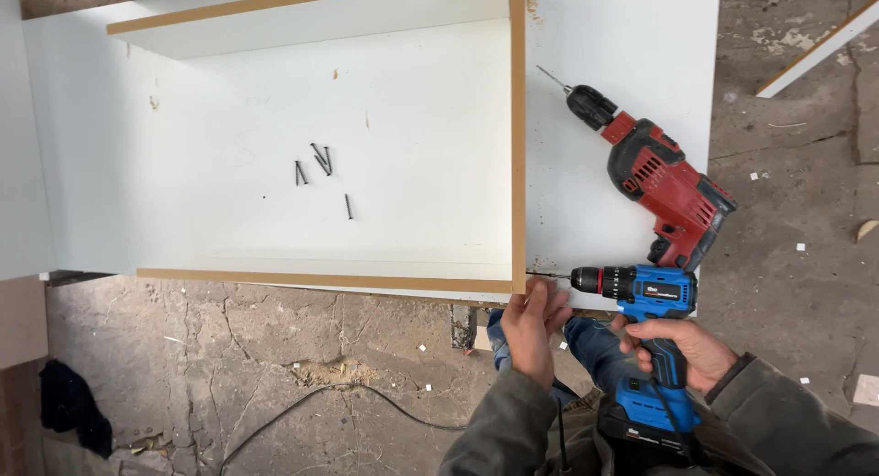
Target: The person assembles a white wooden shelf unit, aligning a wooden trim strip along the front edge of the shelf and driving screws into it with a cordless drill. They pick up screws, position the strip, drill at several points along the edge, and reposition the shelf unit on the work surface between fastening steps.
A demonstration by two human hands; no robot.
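Blue drill [641, 293] in right hand [682, 348]; left hand [534, 325] fingers at bit.

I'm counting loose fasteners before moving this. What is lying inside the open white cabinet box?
Inside the white cabinet box, a few dark screws lie loose on the back panel, three clustered and one apart. Small specks of debris dot it too. The near corner by the left hand is partly covered.

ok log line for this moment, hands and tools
left hand: steadies panel corner at bit | right hand: grips blue drill, bit at panel edge | red drill: lies on white panel | screws: loose inside cabinet
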